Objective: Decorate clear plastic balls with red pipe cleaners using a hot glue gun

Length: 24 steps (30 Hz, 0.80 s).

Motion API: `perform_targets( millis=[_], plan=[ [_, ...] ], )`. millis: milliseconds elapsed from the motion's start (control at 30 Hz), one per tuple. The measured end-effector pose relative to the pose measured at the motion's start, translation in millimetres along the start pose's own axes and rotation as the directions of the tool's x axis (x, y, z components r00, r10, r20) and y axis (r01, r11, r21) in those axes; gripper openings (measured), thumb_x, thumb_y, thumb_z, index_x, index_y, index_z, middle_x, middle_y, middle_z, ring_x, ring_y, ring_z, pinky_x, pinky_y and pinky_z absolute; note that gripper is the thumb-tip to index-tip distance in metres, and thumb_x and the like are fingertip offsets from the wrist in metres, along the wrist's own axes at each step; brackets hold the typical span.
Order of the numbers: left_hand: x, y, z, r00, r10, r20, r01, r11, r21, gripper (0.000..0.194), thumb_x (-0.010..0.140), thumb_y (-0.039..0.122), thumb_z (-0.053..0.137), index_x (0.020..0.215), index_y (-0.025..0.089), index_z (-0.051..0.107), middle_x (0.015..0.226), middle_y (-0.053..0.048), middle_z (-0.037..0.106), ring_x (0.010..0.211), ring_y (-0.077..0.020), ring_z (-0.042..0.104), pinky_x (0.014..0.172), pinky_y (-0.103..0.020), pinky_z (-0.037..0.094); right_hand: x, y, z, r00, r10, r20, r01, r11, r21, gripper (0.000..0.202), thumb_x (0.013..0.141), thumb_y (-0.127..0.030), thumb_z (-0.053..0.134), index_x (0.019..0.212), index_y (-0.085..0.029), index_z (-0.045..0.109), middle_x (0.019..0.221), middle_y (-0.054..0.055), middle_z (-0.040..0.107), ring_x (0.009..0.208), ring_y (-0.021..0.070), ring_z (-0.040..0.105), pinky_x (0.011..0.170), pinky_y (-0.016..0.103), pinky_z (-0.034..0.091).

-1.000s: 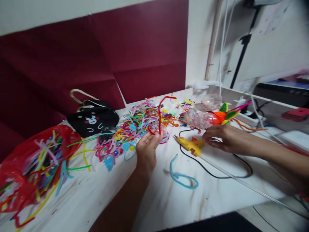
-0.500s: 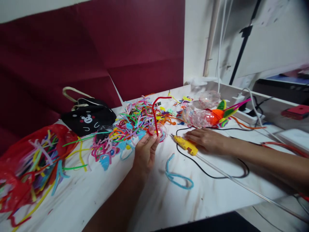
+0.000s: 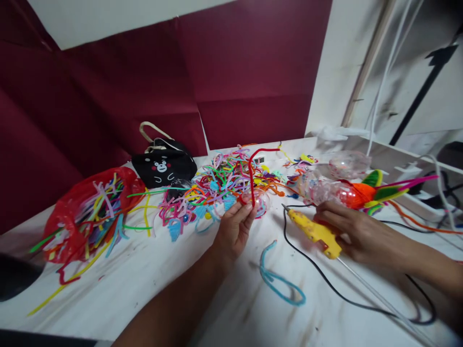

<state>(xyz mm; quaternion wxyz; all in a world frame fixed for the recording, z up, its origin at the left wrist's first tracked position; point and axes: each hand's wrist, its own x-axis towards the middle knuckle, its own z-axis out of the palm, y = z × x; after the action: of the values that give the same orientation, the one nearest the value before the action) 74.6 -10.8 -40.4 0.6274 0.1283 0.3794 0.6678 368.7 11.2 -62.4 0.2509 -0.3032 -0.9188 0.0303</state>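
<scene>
My left hand [image 3: 234, 230] is closed in a pinch on a bent red pipe cleaner [image 3: 251, 176], which rises from the fingertips and bends right at the top. Just behind those fingertips is a clear plastic ball [image 3: 263, 202] with red on it; whether the hand touches it, I cannot tell. My right hand [image 3: 361, 233] grips a yellow hot glue gun [image 3: 314, 233] from its right side, nozzle pointing left toward the ball. A clear glue stick [image 3: 376, 284] runs out of the gun's rear. Between my hands and nearer me lies a looped light-blue pipe cleaner [image 3: 284, 282].
A pile of colourful pipe cleaners [image 3: 220, 180] lies beyond my left hand. Left of it are a black bag [image 3: 177, 168] and a red plastic bag [image 3: 60, 226] of pipe cleaners. An orange craft piece [image 3: 358, 193] sits beyond my right hand. A black cord [image 3: 325, 274] loops across the table.
My right hand has gone from lying beside the glue gun to gripping it, and the gun has tilted. The view has swung left. My left hand still holds the red pipe cleaner.
</scene>
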Motion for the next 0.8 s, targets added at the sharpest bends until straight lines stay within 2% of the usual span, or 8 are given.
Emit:
perform_targets(
  millis=[67, 133, 233, 433, 633, 800],
  plan=[
    [-1.0, -0.4, -0.6, 1.0, -0.008, 0.023, 0.008, 1.0, 0.01, 0.019, 0.081, -0.006, 0.073, 0.084, 0.013, 0.074, 0.086, -0.001, 0.076, 0.074, -0.0084, 0.074, 0.073, -0.015, 0.061, -1.8, -6.1, -11.4, 0.999, -0.034, -0.029, 0.036, 0.997, 0.069, 0.045, 0.084, -0.007, 0.057, 0.124, -0.025, 0.066, 0.12, 0.014, 0.071, 0.106, 0.0302, 0.075, 0.082, 0.039, 0.067],
    [-2.5, -2.1, -1.7, 0.998, -0.025, 0.062, 0.024, 0.999, 0.024, 0.019, 0.079, -0.003, 0.077, 0.085, 0.014, 0.074, 0.085, -0.001, 0.077, 0.075, -0.0095, 0.075, 0.074, -0.016, 0.062, -1.3, -13.6, -17.4, 0.995, -0.078, -0.069, 0.086, 0.988, 0.125, 0.047, 0.089, -0.012, 0.059, 0.133, -0.029, 0.06, 0.126, 0.014, 0.071, 0.114, 0.0322, 0.074, 0.086, 0.039, 0.068],
    [-4.5, -6.9, -4.3, 0.992, -0.057, 0.114, 0.053, 0.998, 0.036, 0.017, 0.077, 0.001, 0.081, 0.085, 0.015, 0.074, 0.085, -0.001, 0.077, 0.078, -0.0109, 0.076, 0.073, -0.017, 0.061, 1.7, -26.0, -16.6, 0.991, -0.092, -0.095, 0.112, 0.967, 0.23, 0.046, 0.095, -0.024, 0.064, 0.139, -0.035, 0.056, 0.127, 0.011, 0.072, 0.114, 0.0309, 0.075, 0.085, 0.036, 0.069],
    [-5.9, -16.7, -9.6, 0.981, -0.084, 0.174, 0.075, 0.995, 0.059, 0.022, 0.074, 0.009, 0.088, 0.088, 0.018, 0.074, 0.083, 0.0, 0.077, 0.076, -0.0125, 0.075, 0.079, -0.023, 0.062, 2.0, -43.2, -3.4, 0.999, -0.049, -0.021, 0.053, 0.899, 0.435, 0.046, 0.1, -0.032, 0.066, 0.144, -0.039, 0.056, 0.136, 0.011, 0.07, 0.121, 0.0305, 0.072, 0.092, 0.036, 0.066],
    [-6.2, -22.0, -10.7, 0.973, -0.096, 0.211, 0.088, 0.995, 0.046, 0.026, 0.067, 0.013, 0.093, 0.085, 0.019, 0.074, 0.08, 0.0, 0.076, 0.078, -0.0137, 0.074, 0.081, -0.026, 0.061, -2.7, -47.1, 3.3, 0.999, -0.022, 0.044, -0.002, 0.87, 0.493, 0.048, 0.1, -0.025, 0.064, 0.146, -0.039, 0.055, 0.139, 0.012, 0.068, 0.124, 0.0296, 0.071, 0.093, 0.037, 0.065],
    [-4.4, -25.4, -11.9, 0.97, -0.113, 0.214, 0.106, 0.993, 0.045, 0.032, 0.061, 0.015, 0.098, 0.083, 0.017, 0.074, 0.08, -0.001, 0.076, 0.079, -0.0145, 0.073, 0.081, -0.027, 0.061, -2.9, -48.2, 8.4, 0.998, 0.045, 0.05, -0.066, 0.818, 0.572, 0.041, 0.098, -0.028, 0.067, 0.138, -0.037, 0.062, 0.133, 0.011, 0.071, 0.117, 0.0294, 0.072, 0.088, 0.036, 0.065]
  ],
)
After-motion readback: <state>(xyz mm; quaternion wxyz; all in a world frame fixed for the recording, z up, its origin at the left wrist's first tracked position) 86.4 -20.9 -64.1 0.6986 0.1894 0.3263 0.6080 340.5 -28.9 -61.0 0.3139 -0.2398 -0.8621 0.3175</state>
